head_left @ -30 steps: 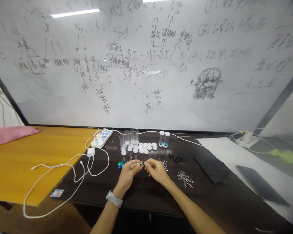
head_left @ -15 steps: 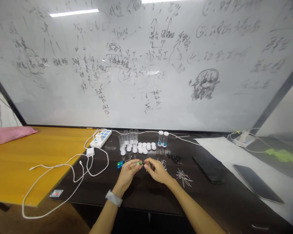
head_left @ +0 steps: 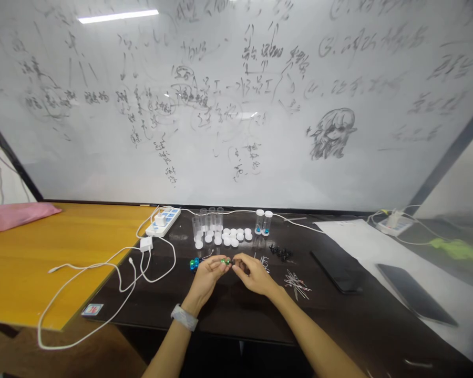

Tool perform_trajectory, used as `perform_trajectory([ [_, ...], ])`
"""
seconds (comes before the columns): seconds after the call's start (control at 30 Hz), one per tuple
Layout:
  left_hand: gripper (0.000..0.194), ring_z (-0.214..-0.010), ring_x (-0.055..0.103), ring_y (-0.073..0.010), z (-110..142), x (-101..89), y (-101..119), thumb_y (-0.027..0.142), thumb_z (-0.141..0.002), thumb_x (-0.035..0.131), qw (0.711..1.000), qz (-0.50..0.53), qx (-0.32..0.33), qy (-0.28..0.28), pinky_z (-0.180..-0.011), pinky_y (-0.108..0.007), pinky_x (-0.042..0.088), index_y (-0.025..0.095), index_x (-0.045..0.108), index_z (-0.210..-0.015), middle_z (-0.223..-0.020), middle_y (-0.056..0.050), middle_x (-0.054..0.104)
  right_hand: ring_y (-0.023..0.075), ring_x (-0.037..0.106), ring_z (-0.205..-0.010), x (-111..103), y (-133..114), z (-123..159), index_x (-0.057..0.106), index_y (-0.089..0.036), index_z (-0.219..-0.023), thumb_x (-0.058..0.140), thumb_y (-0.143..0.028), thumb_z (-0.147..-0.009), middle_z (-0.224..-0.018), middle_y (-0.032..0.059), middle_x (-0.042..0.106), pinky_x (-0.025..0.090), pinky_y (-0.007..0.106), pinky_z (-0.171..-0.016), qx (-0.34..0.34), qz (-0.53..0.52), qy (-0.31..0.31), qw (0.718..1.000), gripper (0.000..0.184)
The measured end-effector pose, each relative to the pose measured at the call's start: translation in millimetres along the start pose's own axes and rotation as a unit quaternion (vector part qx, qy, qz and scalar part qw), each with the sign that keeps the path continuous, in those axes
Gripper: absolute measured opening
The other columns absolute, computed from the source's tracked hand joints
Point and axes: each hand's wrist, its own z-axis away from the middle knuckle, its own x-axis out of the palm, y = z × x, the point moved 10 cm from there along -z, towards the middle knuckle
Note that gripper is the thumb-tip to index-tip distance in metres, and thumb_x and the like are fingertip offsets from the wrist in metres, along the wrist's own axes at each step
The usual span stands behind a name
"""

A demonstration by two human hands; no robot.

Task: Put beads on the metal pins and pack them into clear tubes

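Observation:
Between the thumb and fingers of my left hand is a small shiny green bell-like bead. My right hand meets it from the right, thumb and index pinched on a tiny dark piece at the bead's end, too small to name. Several shiny blue and green beads lie just left of my left hand. Beyond my right hand are short whitish metal pieces and a pile of small black parts. Thin pins with reddish ends are heaped to its right.
Clear tubes stand behind my hands beside white caps. Two capped tubes hold blue pieces. A power strip and white cables lie left; a black phone-like slab and a grey phone lie right.
Both hands stay together around the green bead, with only slight finger movement. A dark piece now shows more clearly at the right fingertips. The view has shifted a little.

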Motion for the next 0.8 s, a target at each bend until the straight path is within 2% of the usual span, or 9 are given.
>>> perform_trajectory([
  [0.13,0.036,-0.092,0.072,-0.0203,0.0,0.3,0.4,0.025,-0.068,0.088,1.0,-0.002,0.0,0.0,-0.093,-0.033,0.053,0.012,0.073,-0.098,-0.098,-0.012,0.077,0.0162,0.055,-0.068,1.0,1.3,-0.8,0.058,-0.022,-0.089,0.042,-0.033,-0.102,-0.076,0.001,0.06,0.042,0.028,-0.066,0.006,0.018,-0.002,1.0,0.023],
  [0.2,0.036,-0.092,0.072,-0.0201,0.0,0.5,0.6,0.025,-0.068,0.088,1.0,-0.001,0.0,0.0,-0.093,-0.033,0.053,0.012,0.072,-0.098,-0.097,-0.011,0.077,0.0159,0.056,-0.067,-1.3,1.9,-0.4,0.058,-0.022,-0.099,0.047,-0.034,-0.1,-0.079,0.0007,0.062,0.042,0.027,-0.065,0.015,0.011,-0.001,1.0,0.016],
  [0.3,0.036,-0.09,0.072,-0.0196,0.1,0.4,0.1,0.024,-0.068,0.087,1.0,0.001,-0.001,0.0,-0.092,-0.032,0.053,0.012,0.072,-0.098,-0.096,-0.011,0.077,0.0159,0.056,-0.068,-4.4,-0.7,0.4,0.055,-0.023,-0.112,0.055,-0.035,-0.095,-0.087,0.0018,0.064,0.044,0.027,-0.064,0.014,0.007,-0.002,1.0,0.021],
  [0.4,0.035,-0.091,0.072,-0.0201,0.6,0.5,-0.1,0.025,-0.069,0.087,1.0,-0.004,-0.002,-0.001,-0.092,-0.032,0.053,0.012,0.072,-0.098,-0.097,-0.012,0.077,0.017,0.057,-0.071,-4.5,-3.8,0.4,0.058,-0.023,-0.105,0.051,-0.034,-0.098,-0.086,0.0032,0.064,0.045,0.028,-0.067,0.003,0.018,-0.001,1.0,0.015],
  [0.5,0.036,-0.092,0.072,-0.0206,1.2,1.1,1.4,0.026,-0.069,0.087,1.0,-0.009,0.001,0.001,-0.092,-0.033,0.053,0.012,0.072,-0.098,-0.098,-0.012,0.077,0.0181,0.059,-0.073,-4.1,-3.4,0.1,0.06,-0.022,-0.092,0.043,-0.033,-0.101,-0.081,0.0034,0.063,0.045,0.029,-0.07,0.002,0.035,0.004,0.999,0.023],
  [0.6,0.036,-0.091,0.072,-0.0202,1.6,2.6,3.1,0.026,-0.068,0.088,1.0,-0.012,0.0,0.003,-0.091,-0.032,0.053,0.012,0.072,-0.097,-0.096,-0.012,0.077,0.0169,0.057,-0.069,-3.2,-2.2,0.8,0.058,-0.023,-0.101,0.05,-0.036,-0.098,-0.085,0.0028,0.064,0.045,0.029,-0.067,0.006,0.042,0.001,0.999,0.016],
  [0.67,0.036,-0.089,0.072,-0.0196,2.0,4.2,3.9,0.026,-0.067,0.088,1.0,-0.015,-0.002,0.003,-0.089,-0.031,0.053,0.012,0.072,-0.096,-0.095,-0.011,0.077,0.0161,0.056,-0.068,-1.5,-2.8,1.4,0.056,-0.023,-0.109,0.055,-0.036,-0.096,-0.088,0.0026,0.064,0.045,0.028,-0.066,0.003,0.04,-0.005,0.999,0.018],
  [0.8,0.037,-0.088,0.072,-0.0198,2.5,5.5,4.3,0.027,-0.065,0.089,1.0,-0.023,-0.004,0.002,-0.088,-0.031,0.054,0.013,0.073,-0.095,-0.094,-0.011,0.077,0.0168,0.059,-0.072,2.6,-1.7,1.1,0.059,-0.023,-0.102,0.045,-0.034,-0.101,-0.084,0.0027,0.064,0.045,0.028,-0.067,0.003,0.042,-0.01,0.999,0.018],
])
